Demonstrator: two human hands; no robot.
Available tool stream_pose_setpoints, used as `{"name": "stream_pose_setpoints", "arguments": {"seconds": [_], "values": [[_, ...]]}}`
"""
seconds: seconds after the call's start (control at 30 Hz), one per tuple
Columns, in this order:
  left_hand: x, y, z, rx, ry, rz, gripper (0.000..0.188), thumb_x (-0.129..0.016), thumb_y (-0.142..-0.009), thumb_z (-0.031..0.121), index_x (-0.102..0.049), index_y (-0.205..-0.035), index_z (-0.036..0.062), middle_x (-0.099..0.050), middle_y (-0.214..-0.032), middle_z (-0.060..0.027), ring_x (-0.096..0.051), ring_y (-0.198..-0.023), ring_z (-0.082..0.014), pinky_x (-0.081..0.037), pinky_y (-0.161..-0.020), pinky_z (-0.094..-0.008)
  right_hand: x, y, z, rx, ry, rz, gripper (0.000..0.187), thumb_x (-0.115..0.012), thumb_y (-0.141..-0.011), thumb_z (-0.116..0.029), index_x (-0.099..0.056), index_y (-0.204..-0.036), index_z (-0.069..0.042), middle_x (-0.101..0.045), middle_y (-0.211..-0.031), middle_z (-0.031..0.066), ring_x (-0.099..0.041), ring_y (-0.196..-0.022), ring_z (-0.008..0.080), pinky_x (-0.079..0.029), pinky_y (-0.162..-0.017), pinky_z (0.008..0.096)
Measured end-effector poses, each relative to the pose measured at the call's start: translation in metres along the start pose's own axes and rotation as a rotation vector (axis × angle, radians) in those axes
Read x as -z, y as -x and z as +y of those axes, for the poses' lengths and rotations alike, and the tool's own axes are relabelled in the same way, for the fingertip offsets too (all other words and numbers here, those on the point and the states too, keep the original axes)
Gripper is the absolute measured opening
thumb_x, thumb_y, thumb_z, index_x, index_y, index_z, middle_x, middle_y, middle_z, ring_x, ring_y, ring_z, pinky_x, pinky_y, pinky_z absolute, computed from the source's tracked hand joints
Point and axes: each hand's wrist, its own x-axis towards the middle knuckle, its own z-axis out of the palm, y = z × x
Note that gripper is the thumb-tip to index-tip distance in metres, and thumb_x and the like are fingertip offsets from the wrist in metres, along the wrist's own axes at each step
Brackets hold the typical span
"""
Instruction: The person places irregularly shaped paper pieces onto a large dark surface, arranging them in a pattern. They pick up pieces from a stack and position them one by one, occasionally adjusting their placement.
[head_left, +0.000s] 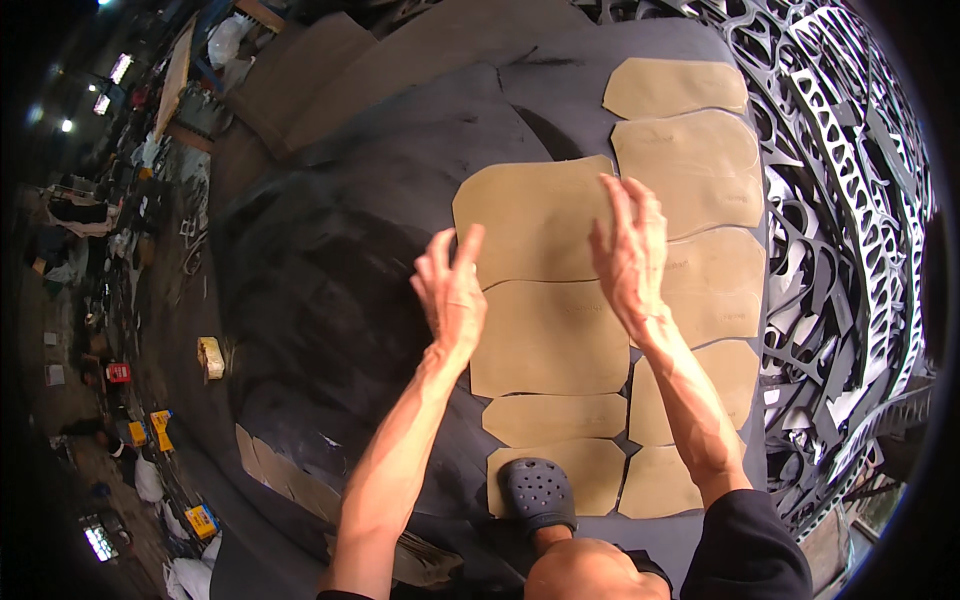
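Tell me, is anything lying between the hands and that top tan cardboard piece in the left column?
Nothing visible. The left hand hovers at the lower left edge of the tan piece, the right hand at its right edge, both open. Only the dark sheet and neighbouring tan pieces lie around it.

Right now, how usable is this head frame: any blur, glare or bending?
Head view: strong fisheye bending with black corners; the hands, left and right, slightly motion-soft; tan patterns evenly lit and sharp on the dark sheet; ceiling lamps blown out at upper left.
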Motion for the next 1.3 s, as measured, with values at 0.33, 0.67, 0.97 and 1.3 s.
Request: {"name": "stream_pose_setpoints", "arguments": {"seconds": [0.33,0.67,0.97,1.3], "values": [[0.075,0.11,0.0,0.19,0.148,0.068,0.038,-0.072,-0.098,0.017,-0.075,-0.135,0.0152,-0.053,-0.162,-0.0126,-0.042,-0.149,-0.0405,-0.033,-0.122,-0.058,-0.085,-0.033,0.004,0.253,0.33,0.154,0.07,-0.063,-0.108,-0.039,-0.04,-0.17,-0.015,-0.034,-0.177,0.0185,-0.034,-0.162,0.0429,-0.032,-0.13,0.0567],[0.133,0.586,-0.087,2.368,-0.022,0.73,0.08,-0.079,-0.092,0.035,-0.048,-0.16,0.0061,-0.051,-0.159,-0.0207,-0.042,-0.15,-0.0411,-0.036,-0.124,-0.0547,-0.095,0.048,0.045,0.477,0.367,-0.08,0.068,-0.026,-0.119,-0.055,-0.019,-0.178,-0.022,-0.02,-0.184,0.0142,-0.016,-0.17,0.0354,-0.019,-0.132,0.0636],[0.125,0.655,-0.09,2.404,0.344,0.726,0.113,-0.091,-0.076,0.053,-0.046,-0.163,-0.0021,-0.049,-0.164,-0.0266,-0.038,-0.157,-0.0413,-0.041,-0.124,-0.0492,-0.132,0.026,0.085,0.505,0.484,-0.001,0.064,-0.04,-0.116,-0.058,-0.038,-0.171,-0.026,-0.034,-0.178,0.0134,-0.033,-0.164,0.0354,-0.026,-0.124,0.0764],[0.126,0.68,-0.114,2.45,0.377,1.101,0.073,-0.098,-0.074,0.028,-0.071,-0.139,0.0067,-0.061,-0.146,-0.0217,-0.056,-0.136,-0.0368,-0.053,-0.109,-0.0449,-0.079,0.182,-0.119,0.516,-0.312,-0.525,0.039,-0.07,-0.101,-0.008,-0.069,-0.14,-0.009,-0.046,-0.167,0.0203,-0.046,-0.154,0.0434,-0.043,-0.123,0.0552]]}}
